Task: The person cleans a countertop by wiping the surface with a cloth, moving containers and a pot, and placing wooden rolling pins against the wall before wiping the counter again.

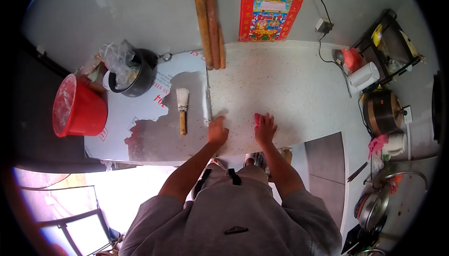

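Observation:
My right hand (pixel 265 130) presses down on a pink cloth (pixel 257 119) on the pale speckled countertop (pixel 276 78); part of the cloth sticks out by the fingers and the rest is hidden beneath them. To its left, my left hand (pixel 218 132) rests on the counter near a whitish raised seam (pixel 206 104), thumb apart from the fingers and nothing visible in it. A brush (pixel 183 104) with pale bristles and a wooden handle lies left of that seam, on a metal sheet (pixel 159 139) partly covered by torn printed film.
At the left stand a red bucket (pixel 89 111) and a dark pot (pixel 135 80) with a plastic bag. Wooden poles (pixel 206 22) lean on the wall beside a red poster (pixel 271 12). A rack (pixel 386 43), a white kettle (pixel 365 76) and a brown-black cooker (pixel 382 111) line the right side.

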`<state>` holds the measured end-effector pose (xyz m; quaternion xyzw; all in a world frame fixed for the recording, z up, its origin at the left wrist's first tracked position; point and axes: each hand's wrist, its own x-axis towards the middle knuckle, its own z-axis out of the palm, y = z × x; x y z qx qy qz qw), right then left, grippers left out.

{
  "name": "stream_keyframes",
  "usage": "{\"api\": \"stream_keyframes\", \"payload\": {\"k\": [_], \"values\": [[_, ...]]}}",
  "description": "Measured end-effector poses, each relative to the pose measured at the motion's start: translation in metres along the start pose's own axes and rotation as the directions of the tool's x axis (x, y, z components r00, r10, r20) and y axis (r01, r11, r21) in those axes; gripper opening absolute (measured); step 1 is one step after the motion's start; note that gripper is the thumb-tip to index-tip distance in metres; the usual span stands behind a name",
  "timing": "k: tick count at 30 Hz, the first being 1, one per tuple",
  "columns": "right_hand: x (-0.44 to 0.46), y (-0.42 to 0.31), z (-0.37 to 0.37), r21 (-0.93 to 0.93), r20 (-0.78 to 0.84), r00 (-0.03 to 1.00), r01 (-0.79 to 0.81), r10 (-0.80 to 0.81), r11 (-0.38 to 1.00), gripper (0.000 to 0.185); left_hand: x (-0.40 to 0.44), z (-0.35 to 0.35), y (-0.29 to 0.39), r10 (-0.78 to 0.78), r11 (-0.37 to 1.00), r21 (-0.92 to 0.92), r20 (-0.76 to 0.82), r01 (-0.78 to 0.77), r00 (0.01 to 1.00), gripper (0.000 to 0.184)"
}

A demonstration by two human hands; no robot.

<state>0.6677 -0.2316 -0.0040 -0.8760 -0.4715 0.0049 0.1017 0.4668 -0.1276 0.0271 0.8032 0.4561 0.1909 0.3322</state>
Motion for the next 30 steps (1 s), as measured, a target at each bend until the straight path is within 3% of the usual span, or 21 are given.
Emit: {"api": "stream_keyframes", "payload": {"k": [1, 5, 7, 10, 11, 13, 16, 18, 19, 22, 23, 24, 27, 29, 30], "values": [[0.001, 0.008, 0.000, 0.013, -0.010, 0.999, -0.038, 0.038, 0.999, 0.062, 0.000, 0.004, 0.002, 0.004, 1.000, 0.014, -0.006, -0.004, 1.000, 0.050], [-0.009, -0.005, -0.037, 0.201, -0.013, 0.914, 0.399, -0.405, 0.895, 0.063, 0.011, 0.027, 0.014, 0.011, 0.998, 0.054, 0.026, -0.012, 1.000, 0.056], [-0.018, 0.019, -0.031, 0.137, -0.233, 0.769, 0.631, -0.595, 0.763, 0.060, 0.012, 0.043, 0.022, -0.016, 0.995, 0.101, 0.103, 0.006, 0.995, 0.062], [0.023, 0.089, -0.020, 0.072, -0.091, 0.828, 0.559, -0.553, 0.826, 0.055, 0.021, 0.059, 0.040, -0.075, 0.975, 0.219, 0.217, 0.026, 0.973, 0.072], [0.048, 0.103, -0.041, 0.103, 0.072, 0.882, 0.458, -0.466, 0.883, 0.060, 0.024, 0.062, 0.047, -0.092, 0.967, 0.253, 0.238, 0.029, 0.967, 0.075], [0.066, 0.141, -0.024, 0.057, -0.152, 0.973, 0.184, -0.174, 0.981, 0.057, 0.026, 0.073, 0.050, -0.103, 0.956, 0.290, 0.240, 0.030, 0.965, 0.079], [0.065, 0.109, -0.039, -0.003, -0.167, 0.968, 0.189, -0.187, 0.982, 0.052, 0.029, 0.095, 0.047, -0.082, 0.954, 0.299, 0.223, 0.012, 0.971, 0.084], [0.036, 0.083, -0.030, 0.194, -0.021, 0.967, 0.252, -0.252, 0.948, 0.050, 0.034, 0.101, 0.050, -0.103, 0.952, 0.305, 0.236, 0.027, 0.966, 0.086], [0.019, 0.081, -0.030, 0.137, -0.091, 0.886, 0.464, -0.455, 0.875, 0.050, 0.033, 0.102, 0.051, -0.104, 0.947, 0.320, 0.266, 0.014, 0.958, 0.087], [0.052, 0.129, -0.022, 0.299, -0.070, 0.759, 0.635, -0.647, 0.713, 0.048, 0.040, 0.104, 0.050, -0.094, 0.931, 0.364, 0.338, -0.038, 0.936, 0.090], [0.067, 0.147, -0.023, 0.278, -0.022, 0.745, 0.645, -0.666, 0.712, 0.046, 0.039, 0.104, 0.047, -0.094, 0.925, 0.378, 0.358, -0.051, 0.929, 0.091], [0.084, 0.163, -0.010, 0.259, 0.068, 0.801, 0.562, -0.595, 0.786, 0.046, 0.039, 0.104, 0.046, -0.096, 0.918, 0.391, 0.375, -0.063, 0.922, 0.092], [0.107, 0.166, 0.004, 0.227, 0.056, 0.946, 0.298, -0.318, 0.927, 0.048, 0.044, 0.101, 0.045, -0.152, 0.913, 0.405, 0.443, -0.046, 0.883, 0.095], [0.086, 0.130, -0.010, 0.235, -0.013, 0.996, 0.093, -0.093, 0.968, 0.049, 0.044, 0.104, 0.041, -0.164, 0.901, 0.431, 0.442, -0.049, 0.882, 0.096], [0.077, 0.120, 0.008, 0.055, -0.052, 0.971, 0.235, -0.233, 0.970, 0.064, 0.045, 0.109, 0.040, -0.164, 0.896, 0.441, 0.442, -0.055, 0.882, 0.096]]}}
